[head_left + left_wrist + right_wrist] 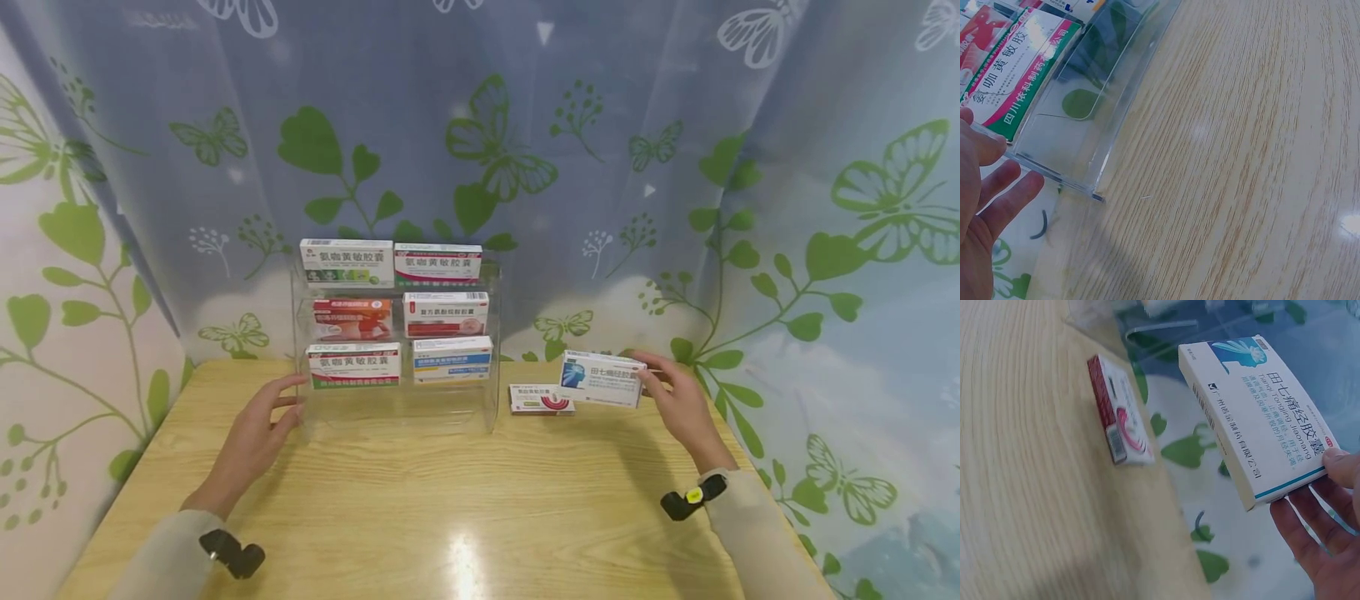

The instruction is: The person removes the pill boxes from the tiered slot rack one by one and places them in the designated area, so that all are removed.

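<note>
My right hand (pixel 672 404) pinches the right end of a white medicine box (pixel 602 380) with a blue head picture, thumb on its printed face and fingers behind. The box is raised off the table, tilted, and overlaps a smaller white-and-red medicine box (pixel 534 400) in the head view. At the left side of a clear acrylic display rack (pixel 420 408), my left hand (pixel 253 433) has its fingertips right at the side wall, fingers fairly straight. Nearest to it, a white, pink and green medicine box (pixel 1029 62) sits in the rack's bottom row.
Two upper boxes (pixel 347 264), a red box (pixel 352 320), a white-and-red box (pixel 446 314) and a blue-and-white box (pixel 452 360) stand in the rack's tiers. Patterned curtain (pixel 405 125) hangs behind and beside the wooden table (pixel 420 517).
</note>
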Demonstrator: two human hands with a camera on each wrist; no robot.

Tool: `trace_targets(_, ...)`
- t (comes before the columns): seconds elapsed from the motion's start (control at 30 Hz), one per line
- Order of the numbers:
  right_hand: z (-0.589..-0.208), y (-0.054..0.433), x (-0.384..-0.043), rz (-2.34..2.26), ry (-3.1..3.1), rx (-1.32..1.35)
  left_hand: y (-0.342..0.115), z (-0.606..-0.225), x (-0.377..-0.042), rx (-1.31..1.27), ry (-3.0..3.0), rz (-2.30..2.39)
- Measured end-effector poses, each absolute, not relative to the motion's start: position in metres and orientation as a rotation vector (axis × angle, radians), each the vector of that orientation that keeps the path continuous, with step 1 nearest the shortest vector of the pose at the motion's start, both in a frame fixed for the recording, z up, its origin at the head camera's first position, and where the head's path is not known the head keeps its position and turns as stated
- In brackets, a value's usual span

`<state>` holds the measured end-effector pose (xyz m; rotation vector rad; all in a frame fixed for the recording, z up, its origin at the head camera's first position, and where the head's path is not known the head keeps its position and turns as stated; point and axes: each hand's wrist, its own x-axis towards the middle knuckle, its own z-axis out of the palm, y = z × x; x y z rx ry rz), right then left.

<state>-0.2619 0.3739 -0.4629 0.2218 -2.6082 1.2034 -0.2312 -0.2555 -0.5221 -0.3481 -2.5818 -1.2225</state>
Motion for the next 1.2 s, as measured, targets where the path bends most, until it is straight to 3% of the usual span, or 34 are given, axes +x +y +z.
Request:
trace_targets(0.5, -0.512, 0.428, -0.281, 1.338, -2.747, -0.072, -0.258, -0.525, -0.232, -0.344, -2.594, -1.211)
trace_targets(1.2, -0.539, 0.413, -0.28, 1.306, -2.91, -0.073, -0.256, -0.525, -0.233, -0.349, -2.595, -1.213)
